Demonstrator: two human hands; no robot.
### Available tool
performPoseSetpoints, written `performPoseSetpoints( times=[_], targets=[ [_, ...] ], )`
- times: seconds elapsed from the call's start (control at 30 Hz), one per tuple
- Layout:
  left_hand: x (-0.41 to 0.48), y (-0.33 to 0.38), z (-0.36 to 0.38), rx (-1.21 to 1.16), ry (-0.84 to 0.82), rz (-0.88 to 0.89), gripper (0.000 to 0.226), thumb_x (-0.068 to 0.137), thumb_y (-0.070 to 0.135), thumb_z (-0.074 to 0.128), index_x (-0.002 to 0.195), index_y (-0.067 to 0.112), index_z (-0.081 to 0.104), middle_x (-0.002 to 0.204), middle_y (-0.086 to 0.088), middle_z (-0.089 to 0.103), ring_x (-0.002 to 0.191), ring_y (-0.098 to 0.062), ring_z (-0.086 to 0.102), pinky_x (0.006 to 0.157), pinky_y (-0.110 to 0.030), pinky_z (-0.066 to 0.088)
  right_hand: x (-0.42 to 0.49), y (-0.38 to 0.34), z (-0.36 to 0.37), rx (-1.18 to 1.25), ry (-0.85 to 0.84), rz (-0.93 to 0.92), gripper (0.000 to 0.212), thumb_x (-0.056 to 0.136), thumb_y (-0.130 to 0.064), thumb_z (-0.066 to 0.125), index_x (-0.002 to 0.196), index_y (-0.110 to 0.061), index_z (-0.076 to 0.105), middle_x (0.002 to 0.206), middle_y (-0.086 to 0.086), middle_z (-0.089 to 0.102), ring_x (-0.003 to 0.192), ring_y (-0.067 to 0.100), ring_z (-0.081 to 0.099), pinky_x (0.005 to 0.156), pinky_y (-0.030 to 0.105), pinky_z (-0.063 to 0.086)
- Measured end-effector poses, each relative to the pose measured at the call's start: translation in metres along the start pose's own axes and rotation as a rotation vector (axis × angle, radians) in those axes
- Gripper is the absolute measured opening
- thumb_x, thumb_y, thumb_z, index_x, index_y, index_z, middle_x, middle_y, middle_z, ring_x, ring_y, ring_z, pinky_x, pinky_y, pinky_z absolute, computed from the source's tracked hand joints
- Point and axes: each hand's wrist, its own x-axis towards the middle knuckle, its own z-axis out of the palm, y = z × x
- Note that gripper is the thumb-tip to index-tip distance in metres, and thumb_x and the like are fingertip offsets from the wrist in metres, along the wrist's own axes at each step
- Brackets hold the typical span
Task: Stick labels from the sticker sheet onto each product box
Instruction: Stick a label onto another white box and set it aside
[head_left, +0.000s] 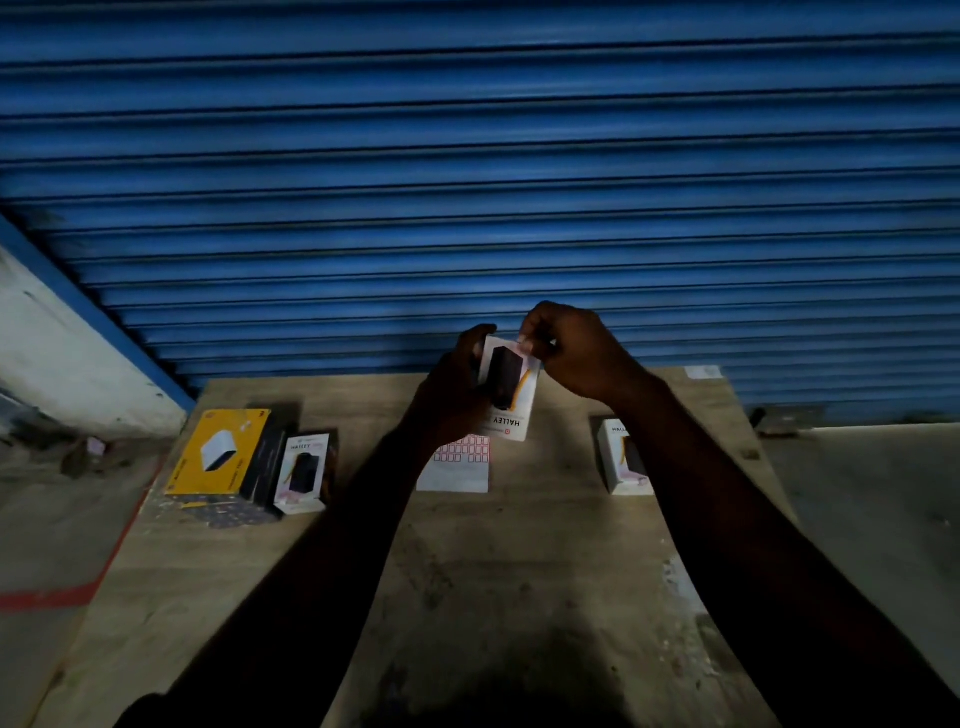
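Fingers of your left hand (454, 389) curled round the product box (511, 395), above the sticker sheet (457, 470); fingers of your right hand (569, 356) pinched what seemed a label (523, 344) at its top edge, which next needed pressing flat.

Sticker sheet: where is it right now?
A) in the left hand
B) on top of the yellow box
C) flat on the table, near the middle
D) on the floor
C: the sticker sheet lies flat on the table, while the left hand and right hand hold up the white box.
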Motion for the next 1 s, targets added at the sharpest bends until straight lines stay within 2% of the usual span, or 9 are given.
performPoseSetpoints(
  times=[0.07,0.23,0.37,0.47,0.63,0.73,0.83,1.0],
  targets=[
    [0.0,-0.001,-0.001,0.006,-0.005,-0.001,0.076,0.084,0.021,0.071,0.147,0.03,0.029,0.135,-0.009,0.054,0.117,-0.026,0.055,0.094,-0.051,0.049,0.001,0.0,-0.005,-0.016,-0.064,-0.001,0.007,0.085,-0.019,0.072,0.085,-0.016,0.066,0.086,-0.002,0.068,0.081,0.011,0.063,0.073,0.024,0.047],
    [0.0,-0.003,-0.007,0.022,0.0,0.009,0.079,0.083,0.02,0.073,0.147,0.03,0.029,0.134,-0.007,0.054,0.117,-0.024,0.055,0.093,-0.049,0.05,0.004,-0.006,-0.015,-0.022,-0.16,-0.003,0.009,0.082,-0.005,0.071,0.084,-0.014,0.07,0.086,-0.005,0.07,0.083,0.006,0.064,0.075,0.015,0.047],
    [0.0,-0.003,-0.011,0.006,-0.013,0.01,0.077,0.085,0.019,0.071,0.147,0.029,0.028,0.135,-0.007,0.054,0.118,-0.023,0.054,0.093,-0.049,0.051,0.007,-0.013,-0.014,-0.036,-0.166,0.011,0.001,0.085,-0.01,0.07,0.086,-0.011,0.071,0.086,-0.007,0.067,0.08,0.0,0.06,0.07,0.004,0.041],
    [-0.002,-0.001,-0.013,-0.004,-0.026,0.033,0.074,0.087,0.018,0.069,0.148,0.025,0.028,0.135,-0.008,0.053,0.116,-0.022,0.055,0.093,-0.047,0.051,0.008,-0.017,-0.011,-0.027,-0.125,0.003,0.004,0.083,-0.008,0.071,0.083,-0.012,0.07,0.082,-0.01,0.064,0.078,-0.003,0.058,0.071,0.009,0.041],
    [-0.002,-0.002,-0.014,-0.041,-0.037,0.05,0.074,0.087,0.016,0.068,0.148,0.025,0.028,0.135,-0.008,0.054,0.113,-0.02,0.057,0.093,-0.047,0.051,0.008,-0.021,-0.01,-0.001,-0.12,0.012,0.013,0.08,0.001,0.068,0.083,-0.012,0.069,0.086,-0.004,0.068,0.087,0.012,0.065,0.08,0.025,0.051],
    [-0.001,-0.002,-0.014,-0.05,-0.038,0.05,0.073,0.088,0.018,0.068,0.148,0.026,0.027,0.135,-0.008,0.054,0.109,-0.015,0.055,0.092,-0.045,0.052,0.008,-0.022,-0.01,-0.013,-0.119,0.028,0.012,0.081,-0.003,0.068,0.084,-0.014,0.069,0.084,-0.009,0.066,0.085,0.007,0.064,0.079,0.025,0.05],
    [-0.001,-0.002,-0.013,-0.067,-0.036,0.059,0.073,0.088,0.016,0.067,0.148,0.027,0.027,0.136,-0.009,0.053,0.114,-0.019,0.055,0.091,-0.045,0.052,0.01,-0.022,-0.011,-0.065,-0.095,0.04,0.008,0.084,-0.014,0.069,0.081,-0.021,0.068,0.083,-0.012,0.064,0.083,0.006,0.061,0.077,0.026,0.048],
    [0.0,-0.001,-0.013,-0.066,-0.049,0.098,0.071,0.087,0.011,0.066,0.147,0.024,0.029,0.134,-0.01,0.053,0.106,-0.01,0.05,0.084,-0.032,0.047,0.01,-0.022,-0.01,-0.101,-0.07,0.032,0.015,0.083,-0.014,0.071,0.076,-0.026,0.065,0.075,-0.018,0.059,0.075,-0.003,0.056,0.071,0.019,0.043]
  ],
)
